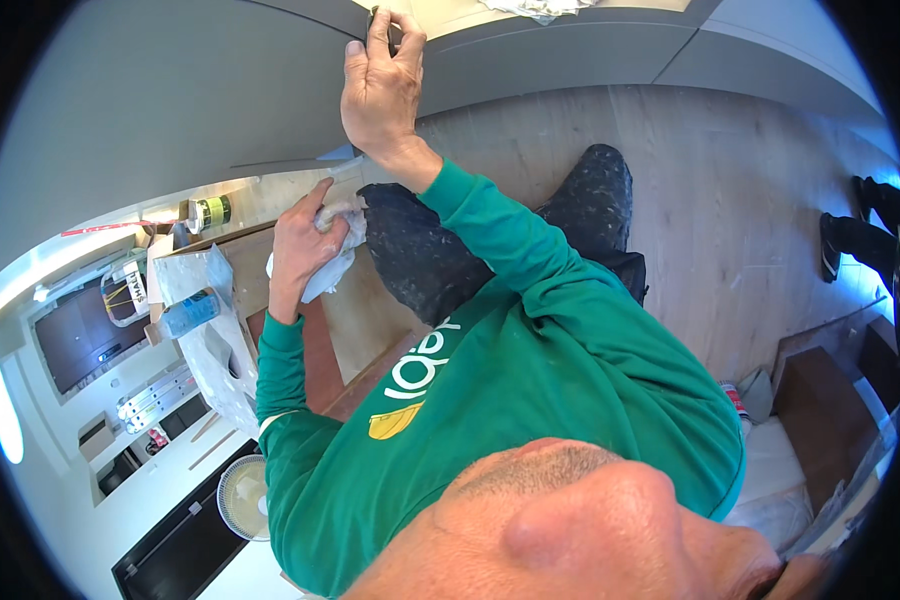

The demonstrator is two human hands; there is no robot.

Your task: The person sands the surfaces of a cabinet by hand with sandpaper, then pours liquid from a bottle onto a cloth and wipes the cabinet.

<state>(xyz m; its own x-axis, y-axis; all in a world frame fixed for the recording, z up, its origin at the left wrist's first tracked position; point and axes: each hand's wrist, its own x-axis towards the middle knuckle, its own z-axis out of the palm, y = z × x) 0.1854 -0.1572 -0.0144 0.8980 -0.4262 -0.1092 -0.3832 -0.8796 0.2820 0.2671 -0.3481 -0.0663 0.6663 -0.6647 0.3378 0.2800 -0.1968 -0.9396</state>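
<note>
My right hand (382, 95) is raised at the edge of a large grey panel (200, 90). Its fingers are closed around a small dark thing (394, 42), mostly hidden, whose kind I cannot make out. Lower and to the left, beside my knee, my left hand (305, 243) grips a crumpled white cloth (332, 272). That hand's index finger points out past the cloth toward the panel's lower edge. Another crumpled white cloth or paper (540, 8) lies on the pale surface at the top, right of my right hand.
Grey cabinet fronts (560, 70) border the wooden floor (710, 200). Left of me, a blue-labelled bottle (190, 313) and a yellow-green can or roll (210, 212) stand near a wooden board (360, 325). A fan (243, 497) is behind. Another person's dark-clad legs (860, 240) show at right.
</note>
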